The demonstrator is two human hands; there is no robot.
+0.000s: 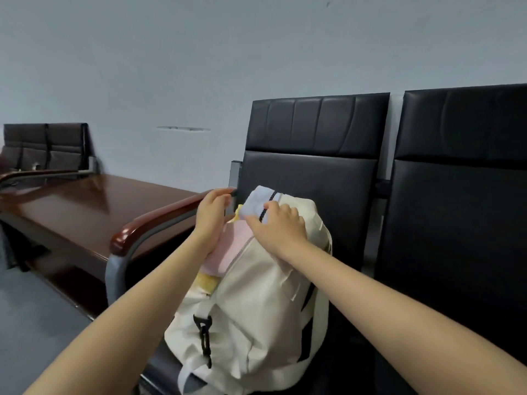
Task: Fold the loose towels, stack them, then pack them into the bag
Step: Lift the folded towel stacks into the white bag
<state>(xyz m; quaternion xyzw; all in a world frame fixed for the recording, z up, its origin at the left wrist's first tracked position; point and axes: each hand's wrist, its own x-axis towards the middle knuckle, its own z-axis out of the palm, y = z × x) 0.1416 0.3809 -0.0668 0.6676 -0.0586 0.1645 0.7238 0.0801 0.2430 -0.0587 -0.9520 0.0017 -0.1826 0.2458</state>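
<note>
Cream bag [256,309] on black chair [313,155]; both hands at opening; pink towel [228,246] inside
</note>
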